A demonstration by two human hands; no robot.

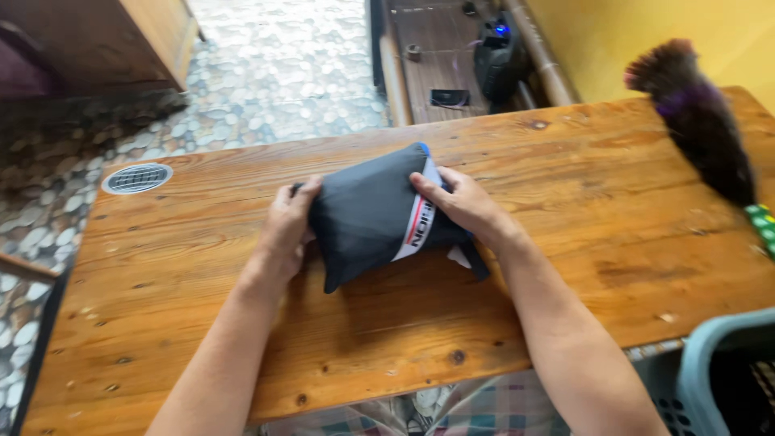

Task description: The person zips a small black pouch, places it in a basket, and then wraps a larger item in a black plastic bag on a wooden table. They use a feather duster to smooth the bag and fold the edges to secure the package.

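Observation:
A folded dark grey garment [367, 214] with a white and red stripe and a blue edge lies in the middle of a wooden table [194, 323]. My left hand [289, 220] grips its left side, fingers curled over the edge. My right hand [462, 203] presses on its right side over the stripe. A small white tag shows under the garment by my right wrist.
A dark feather duster [701, 121] lies on the table's far right. A grey-blue plastic basket [710, 375] stands at the lower right. A round metal floor drain [136, 178] sits in the pebble floor at left. A wooden cabinet [121, 40] stands at the far left.

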